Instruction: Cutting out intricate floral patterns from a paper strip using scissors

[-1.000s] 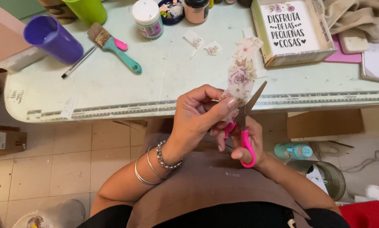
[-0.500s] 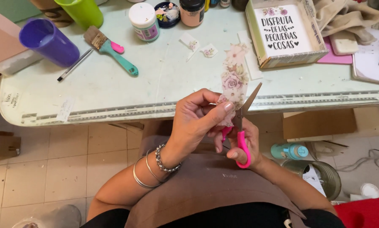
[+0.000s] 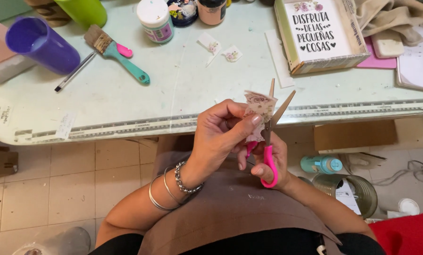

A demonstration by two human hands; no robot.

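Pale green and marked with paint spots, the desk (image 3: 183,94) fills the top half of the frame, with a ruler strip along its front edge. Below it are beige floor tiles.

Near the middle of the frame, the left hand (image 3: 218,137) is curled, and its thumb and fingers pinch a small paper scrap (image 3: 260,107). The scrap is thin and cream, with pink flowers printed on it, and its top edge is uneven. The right hand (image 3: 268,160), just under it, grips pink-handled scissors (image 3: 269,141). The metal blades stand open in a V, one on each side of the scrap's top. Silver bracelets (image 3: 173,186) ring the left wrist.

On the desk at upper left a purple cup (image 3: 41,45) lies on its side, next to a flat paintbrush (image 3: 114,52) with a teal handle. Two little paper pieces (image 3: 221,49) lie at top middle. A shallow wooden box (image 3: 317,35) with black writing inside sits at upper right, next to a beige cloth (image 3: 390,16).
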